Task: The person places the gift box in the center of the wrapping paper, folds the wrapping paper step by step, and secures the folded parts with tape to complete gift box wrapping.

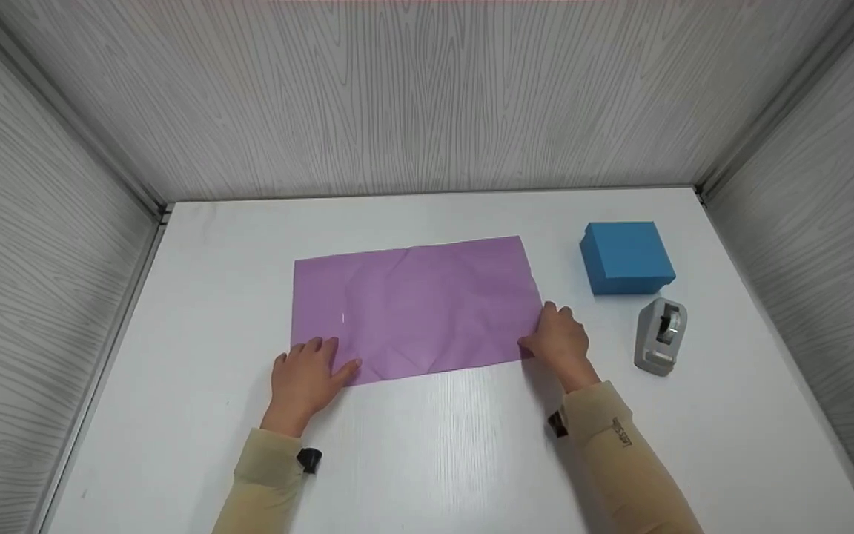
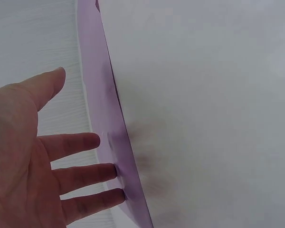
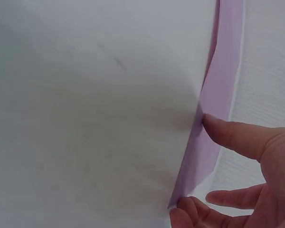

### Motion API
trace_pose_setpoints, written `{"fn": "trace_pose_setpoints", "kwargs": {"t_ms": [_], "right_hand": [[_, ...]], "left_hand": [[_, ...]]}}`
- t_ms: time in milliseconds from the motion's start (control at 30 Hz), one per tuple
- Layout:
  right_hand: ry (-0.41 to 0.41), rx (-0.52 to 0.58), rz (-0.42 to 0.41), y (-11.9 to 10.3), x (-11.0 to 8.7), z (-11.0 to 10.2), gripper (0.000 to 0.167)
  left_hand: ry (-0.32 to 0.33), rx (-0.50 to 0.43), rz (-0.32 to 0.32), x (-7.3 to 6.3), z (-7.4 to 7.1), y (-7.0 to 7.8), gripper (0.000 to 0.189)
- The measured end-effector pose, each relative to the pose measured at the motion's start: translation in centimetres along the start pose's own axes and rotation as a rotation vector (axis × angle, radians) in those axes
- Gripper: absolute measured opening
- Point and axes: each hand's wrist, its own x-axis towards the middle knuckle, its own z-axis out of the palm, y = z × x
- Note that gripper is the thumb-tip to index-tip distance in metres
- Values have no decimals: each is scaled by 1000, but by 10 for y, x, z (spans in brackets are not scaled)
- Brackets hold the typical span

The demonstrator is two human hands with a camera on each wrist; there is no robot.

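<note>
A creased purple sheet of paper (image 1: 416, 308) lies on the white table. At its lower left corner is my left hand (image 1: 305, 378), with straight, spread fingers touching the sheet and the thumb extended to the side. In the left wrist view, the fingertips (image 2: 119, 194) meet a purple strip of the paper (image 2: 102, 95). My right hand (image 1: 560, 343) pinches the lower right corner. The right wrist view shows its thumb (image 3: 237, 135) against the purple edge (image 3: 209, 142), the other fingers bent at the corner. A broad pale surface borders the purple strip in both wrist views.
A blue box (image 1: 631, 256) sits at the back right of the table (image 1: 212, 245). Just in front of it is a grey tape dispenser (image 1: 660, 337), to the right of my right hand. Grey wood-grain panels (image 1: 427, 96) enclose the table at the back and both sides.
</note>
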Motion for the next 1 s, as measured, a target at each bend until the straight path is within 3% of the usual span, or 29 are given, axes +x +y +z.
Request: {"fn": "trace_pose_setpoints", "kwargs": {"t_ms": [300,567,767,900,1000], "right_hand": [[33,19,21,-3,4,7,55],[101,148,-1,1,3,2,77],[91,235,41,8,4,0,74],[62,250,47,11,4,0,68],[36,251,51,13,2,1,67]], "left_hand": [[16,-14,0,0,0,-1,63],[53,-21,19,3,0,-6,57],[68,-62,27,5,0,-11,49],[95,-103,-27,6,-2,-15,50],[109,-112,-132,6,-6,-19,55]]}}
